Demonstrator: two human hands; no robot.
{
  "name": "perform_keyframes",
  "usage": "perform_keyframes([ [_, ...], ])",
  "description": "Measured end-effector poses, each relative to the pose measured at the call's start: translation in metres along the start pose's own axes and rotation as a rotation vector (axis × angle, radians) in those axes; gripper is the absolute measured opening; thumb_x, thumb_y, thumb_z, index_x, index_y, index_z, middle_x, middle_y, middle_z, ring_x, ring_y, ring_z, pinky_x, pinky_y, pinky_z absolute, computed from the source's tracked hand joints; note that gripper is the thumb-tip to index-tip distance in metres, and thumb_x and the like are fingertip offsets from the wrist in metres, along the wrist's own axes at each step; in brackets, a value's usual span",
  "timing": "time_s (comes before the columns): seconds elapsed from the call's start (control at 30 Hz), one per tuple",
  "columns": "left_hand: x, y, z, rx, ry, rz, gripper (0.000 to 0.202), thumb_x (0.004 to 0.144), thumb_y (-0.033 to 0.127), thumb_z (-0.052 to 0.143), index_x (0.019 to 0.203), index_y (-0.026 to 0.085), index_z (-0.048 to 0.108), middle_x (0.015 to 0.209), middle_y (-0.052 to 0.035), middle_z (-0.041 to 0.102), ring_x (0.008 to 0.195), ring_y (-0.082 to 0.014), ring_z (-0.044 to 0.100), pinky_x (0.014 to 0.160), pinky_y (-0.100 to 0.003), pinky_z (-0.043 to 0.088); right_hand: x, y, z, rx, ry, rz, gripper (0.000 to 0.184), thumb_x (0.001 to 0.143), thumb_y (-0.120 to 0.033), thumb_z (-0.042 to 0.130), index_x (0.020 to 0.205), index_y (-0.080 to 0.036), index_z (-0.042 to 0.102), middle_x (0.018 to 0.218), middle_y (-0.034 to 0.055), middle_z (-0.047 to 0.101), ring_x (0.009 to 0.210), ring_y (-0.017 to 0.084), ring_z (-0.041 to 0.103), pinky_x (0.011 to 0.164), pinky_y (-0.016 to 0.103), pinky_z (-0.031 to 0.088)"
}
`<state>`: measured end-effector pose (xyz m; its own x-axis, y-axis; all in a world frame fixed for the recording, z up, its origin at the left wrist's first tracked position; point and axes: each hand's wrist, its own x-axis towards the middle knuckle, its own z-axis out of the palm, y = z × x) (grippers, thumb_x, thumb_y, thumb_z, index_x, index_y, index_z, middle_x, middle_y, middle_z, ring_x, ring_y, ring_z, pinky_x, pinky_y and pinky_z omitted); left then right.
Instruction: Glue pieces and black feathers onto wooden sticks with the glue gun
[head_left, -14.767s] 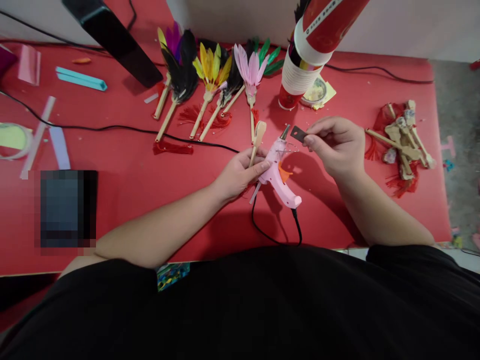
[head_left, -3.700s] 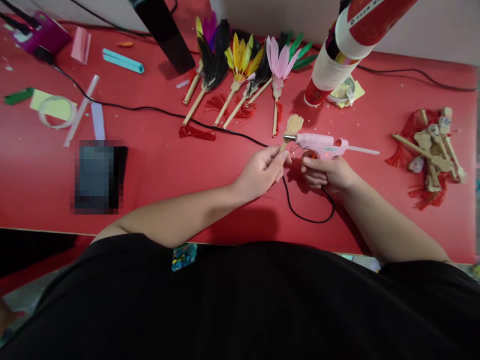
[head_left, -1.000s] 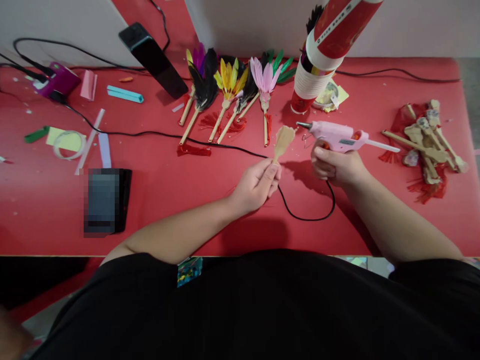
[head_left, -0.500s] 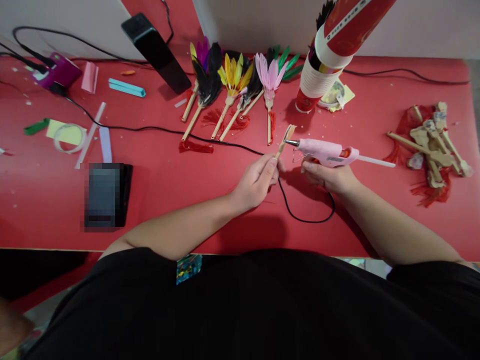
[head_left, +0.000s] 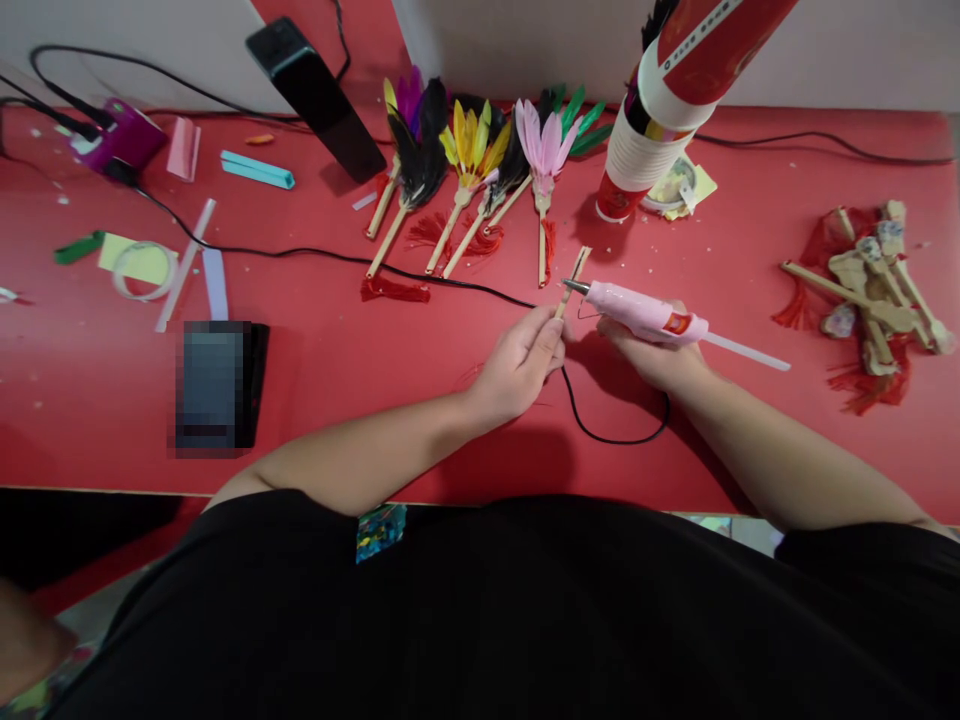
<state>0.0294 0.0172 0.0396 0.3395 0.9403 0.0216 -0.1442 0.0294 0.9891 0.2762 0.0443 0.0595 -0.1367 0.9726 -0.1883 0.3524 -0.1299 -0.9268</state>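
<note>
- The left hand pinches a wooden stick, held nearly edge-on over the middle of the red table, between its front and back edges.
- The right hand is wrapped around a pink glue gun; the metal nozzle is at the stick, though actual contact is hard to tell.
- A clear glue stick pokes out of the gun towards the table's right edge.
- Feather fans lie along the back edge, beside stacked paper cups.
- Wooden pieces with red tassels are heaped near the right edge.
- A purple plug block sits near the back left corner.
</note>
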Motion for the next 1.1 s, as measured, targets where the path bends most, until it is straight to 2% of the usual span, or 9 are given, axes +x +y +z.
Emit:
perform_keyframes([
  [0.17,-0.001,0.001,0.002,-0.002,0.022,-0.023,0.058,0.128,0.082,0.06,0.106,0.028,0.059,0.07,0.009,0.047,0.058,-0.0132,0.036,0.056,-0.032,0.034,0.0,-0.009,0.003,-0.141,0.036,-0.099,0.037,0.099,-0.06,0.093,0.086,-0.031,0.077,0.086,0.0085,0.08,0.084,0.032,0.077,0.08,0.046,0.067],
  [0.3,-0.001,0.0,0.004,-0.022,0.016,-0.034,0.057,0.127,0.082,0.061,0.107,0.029,0.058,0.068,0.0097,0.045,0.056,-0.0132,0.034,0.055,-0.032,0.032,0.0,-0.005,0.006,-0.227,0.038,-0.116,0.038,0.106,-0.064,0.084,0.092,-0.029,0.083,0.096,0.0121,0.085,0.092,0.036,0.082,0.093,0.055,0.072],
  [0.43,-0.002,0.0,0.005,-0.01,0.021,-0.035,0.056,0.128,0.08,0.06,0.106,0.029,0.058,0.068,0.0087,0.047,0.057,-0.0137,0.037,0.054,-0.031,0.032,-0.001,0.0,0.007,-0.219,0.081,-0.147,0.043,0.106,-0.07,0.085,0.088,-0.031,0.075,0.09,0.009,0.077,0.083,0.032,0.073,0.088,0.05,0.069],
  [0.57,-0.002,0.0,0.004,-0.013,0.006,-0.014,0.056,0.129,0.079,0.059,0.106,0.028,0.058,0.067,0.0098,0.045,0.056,-0.0133,0.034,0.054,-0.031,0.032,-0.002,0.0,0.008,-0.182,0.096,-0.228,0.048,0.113,-0.064,0.083,0.08,-0.031,0.068,0.078,0.0062,0.069,0.071,0.026,0.061,0.077,0.045,0.061],
  [0.67,-0.002,0.0,0.003,-0.017,0.011,-0.021,0.055,0.129,0.079,0.059,0.107,0.029,0.059,0.066,0.0103,0.043,0.055,-0.0133,0.033,0.054,-0.031,0.031,-0.004,-0.003,0.008,-0.152,0.12,-0.243,0.049,0.113,-0.063,0.085,0.079,-0.03,0.07,0.078,0.0077,0.069,0.077,0.03,0.067,0.077,0.047,0.063],
  [0.77,-0.004,0.002,0.005,-0.026,0.001,-0.035,0.056,0.128,0.081,0.06,0.106,0.029,0.057,0.066,0.0103,0.042,0.055,-0.0131,0.033,0.053,-0.03,0.03,-0.002,-0.002,0.004,-0.16,0.175,-0.129,0.04,0.108,-0.064,0.09,0.09,-0.03,0.08,0.083,0.0082,0.072,0.085,0.032,0.074,0.078,0.047,0.067],
  [0.87,-0.006,0.004,0.007,-0.084,-0.039,-0.03,0.058,0.127,0.082,0.062,0.105,0.028,0.057,0.068,0.0105,0.041,0.054,-0.0116,0.03,0.052,-0.03,0.028,0.005,0.007,-0.003,-0.105,0.242,-0.024,0.039,0.107,-0.065,0.092,0.093,-0.031,0.08,0.076,0.0049,0.066,0.077,0.028,0.07,0.074,0.044,0.066],
  [0.93,-0.006,0.004,0.008,-0.128,-0.057,-0.04,0.058,0.127,0.082,0.063,0.106,0.028,0.057,0.067,0.0109,0.04,0.054,-0.011,0.029,0.052,-0.029,0.027,0.009,0.016,-0.008,-0.078,0.264,-0.063,0.045,0.106,-0.071,0.091,0.09,-0.032,0.077,0.073,0.0041,0.062,0.073,0.027,0.066,0.072,0.044,0.065],
  [1.1,-0.003,0.001,0.007,-0.188,-0.053,-0.066,0.058,0.126,0.082,0.065,0.106,0.028,0.056,0.061,0.0129,0.04,0.05,-0.0105,0.025,0.05,-0.027,0.026,0.011,0.025,-0.008,-0.239,0.121,-0.134,0.045,0.109,-0.072,0.083,0.089,-0.032,0.077,0.076,0.0056,0.071,0.078,0.031,0.078,0.08,0.051,0.074],
])
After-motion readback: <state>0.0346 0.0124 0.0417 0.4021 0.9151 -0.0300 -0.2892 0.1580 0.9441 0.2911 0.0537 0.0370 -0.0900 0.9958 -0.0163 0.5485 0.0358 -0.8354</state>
